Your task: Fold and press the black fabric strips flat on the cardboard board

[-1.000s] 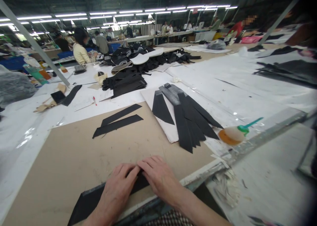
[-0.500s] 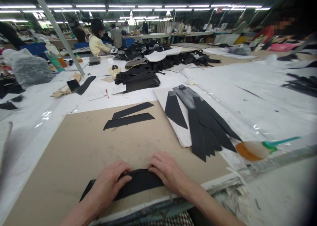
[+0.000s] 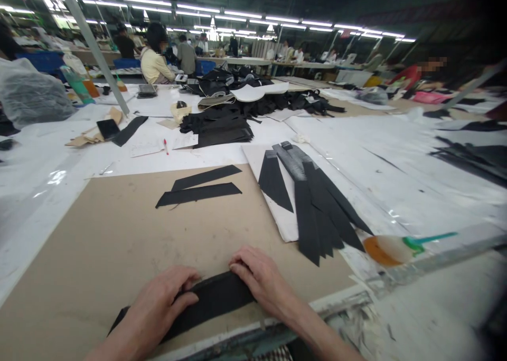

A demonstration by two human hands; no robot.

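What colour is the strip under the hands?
Black, the strip in the head view.

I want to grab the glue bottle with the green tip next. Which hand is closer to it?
The right hand, probably. It rests on the black strip on the side where the bottle lies; the left hand sits further away.

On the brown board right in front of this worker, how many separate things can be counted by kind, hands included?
Black fabric strip under the hands: 1
Loose black pointed fabric strips lying further up the brown cardboard sheet, upper and lower: 2
Hands on the near strip, left hand and right hand: 2
Total: 5
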